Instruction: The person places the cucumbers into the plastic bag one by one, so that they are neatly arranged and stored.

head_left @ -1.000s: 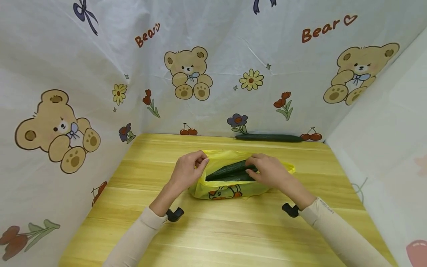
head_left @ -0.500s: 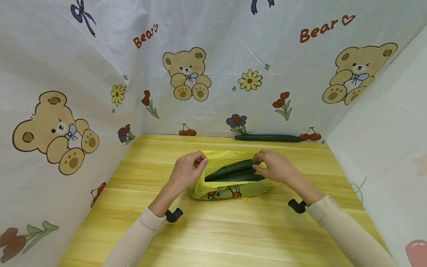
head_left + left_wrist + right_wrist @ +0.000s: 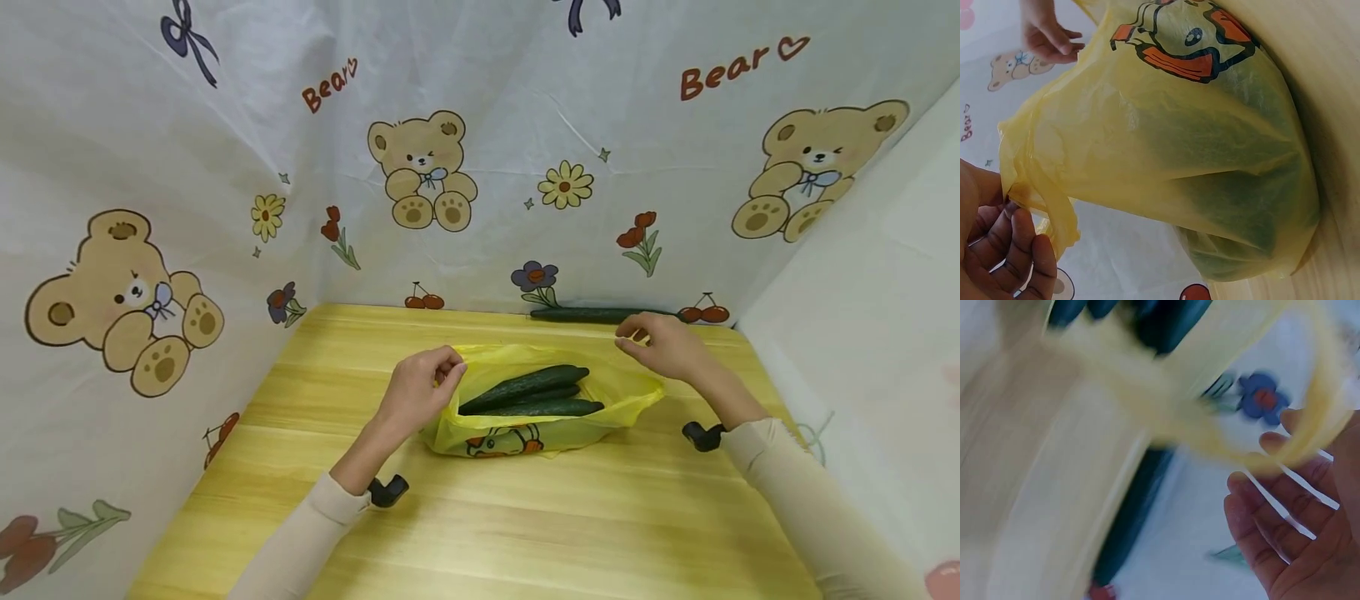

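A translucent yellow plastic bag with a cartoon print lies on the wooden table, its mouth facing up. Three cucumbers show inside it, side by side. My left hand pinches the left rim of the bag between thumb and fingers; the left wrist view shows the gathered plastic at the fingertips. My right hand is raised beyond the bag's right end, fingers loosely bent and holding nothing. In the right wrist view, a blurred bag handle overlaps those fingers.
Another cucumber lies along the table's back edge, its right part behind my right hand in the head view. A white cloth printed with bears and flowers rises behind and at the left. A pale wall stands on the right.
My right hand has let go of a cucumber in the bag and moved right and back, towards the cucumber at the table's far edge. The left hand keeps its hold on the rim.
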Tool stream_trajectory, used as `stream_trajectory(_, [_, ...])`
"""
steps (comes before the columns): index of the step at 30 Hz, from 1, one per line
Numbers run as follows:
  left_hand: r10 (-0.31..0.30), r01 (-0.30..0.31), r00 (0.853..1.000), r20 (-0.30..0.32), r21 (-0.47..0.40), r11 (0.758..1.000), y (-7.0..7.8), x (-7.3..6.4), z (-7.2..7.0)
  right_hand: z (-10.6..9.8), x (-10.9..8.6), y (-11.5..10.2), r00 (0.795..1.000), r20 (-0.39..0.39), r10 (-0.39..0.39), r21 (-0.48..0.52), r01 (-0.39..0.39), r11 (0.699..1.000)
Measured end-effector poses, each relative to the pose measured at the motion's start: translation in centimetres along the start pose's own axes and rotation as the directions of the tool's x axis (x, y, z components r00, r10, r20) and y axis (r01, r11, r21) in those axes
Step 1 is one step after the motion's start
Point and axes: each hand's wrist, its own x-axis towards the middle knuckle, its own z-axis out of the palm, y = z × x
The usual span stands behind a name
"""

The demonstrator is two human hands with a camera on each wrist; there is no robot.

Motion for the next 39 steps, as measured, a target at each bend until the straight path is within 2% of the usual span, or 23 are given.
stream_trajectory(5, [0.006,-0.006,1.000,-0.015,0.001,1.000,0.1,0.2,-0.2,0.3,1.0,4.6,0.997,0.019,0.074,0.026,-0.074,0.997])
stream_trajectory(9, [0.013,-0.013,1.000,-0.012,0.011,1.000,0.2,-0.1,-0.2,1.8,1.6,8.1,0.994,0.014,0.106,0.028,-0.107,0.994])
stream_trajectory(15, [0.017,-0.017,1.000,-0.008,0.012,1.000,-0.1,-0.5,0.2,4.2,2.8,11.7,0.991,-0.019,0.133,0.003,-0.133,0.991])
stream_trajectory(25, [0.030,-0.030,0.999,-0.012,0.026,0.999,-0.3,-0.3,0.0,5.2,5.2,14.3,0.964,0.043,0.262,-0.072,-0.258,0.963])
stream_trajectory(32, [0.040,-0.040,0.999,-0.004,0.043,0.998,0.0,-0.2,-0.2,5.5,5.4,15.8,0.967,0.056,0.247,-0.039,-0.245,0.969])
stream_trajectory(39, [0.048,-0.049,0.999,0.023,0.053,0.997,0.0,0.1,0.2,6.4,5.3,16.6,0.967,-0.002,0.254,-0.104,-0.253,0.962])
